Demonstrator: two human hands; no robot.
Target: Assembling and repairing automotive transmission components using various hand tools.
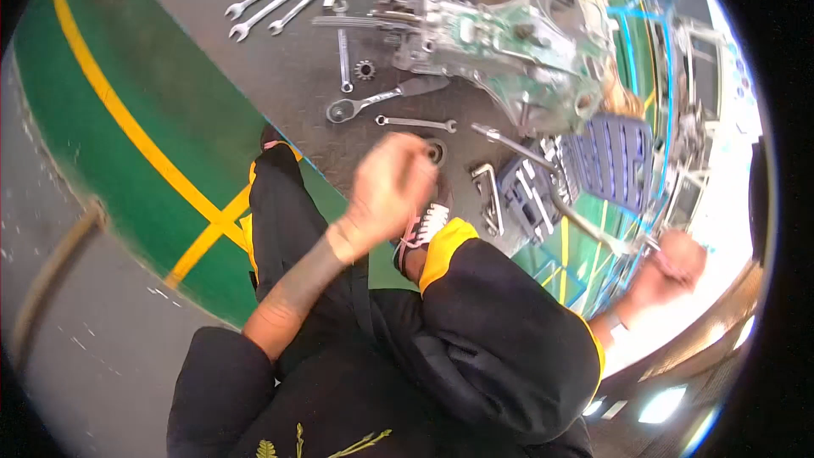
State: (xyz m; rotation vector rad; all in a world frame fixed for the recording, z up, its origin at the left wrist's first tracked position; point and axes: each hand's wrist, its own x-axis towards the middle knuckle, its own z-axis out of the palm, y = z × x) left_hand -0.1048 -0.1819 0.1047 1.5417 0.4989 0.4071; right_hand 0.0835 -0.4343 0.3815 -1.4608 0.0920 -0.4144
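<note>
My left hand (392,185), blurred, is over the near edge of the dark work surface with its fingers curled together. At its fingertips shows a small round metal ring (436,153); whether they grip it I cannot tell. My right hand (674,265), also blurred, is out at the far right, closed around the end of a crank-shaped speed brace (585,222). The brace's other end points at the surface below the silvery gearbox housing (509,47). A combination wrench (415,124) and a ratchet (365,105) lie beyond my left hand.
Several wrenches (275,2) lie at the back left, with a small toothed gear (365,70) nearer. Hex keys (489,199) and an open blue tool case (610,161) sit right of centre. Yellow lines (136,131) cross the green floor; my legs are below the surface edge.
</note>
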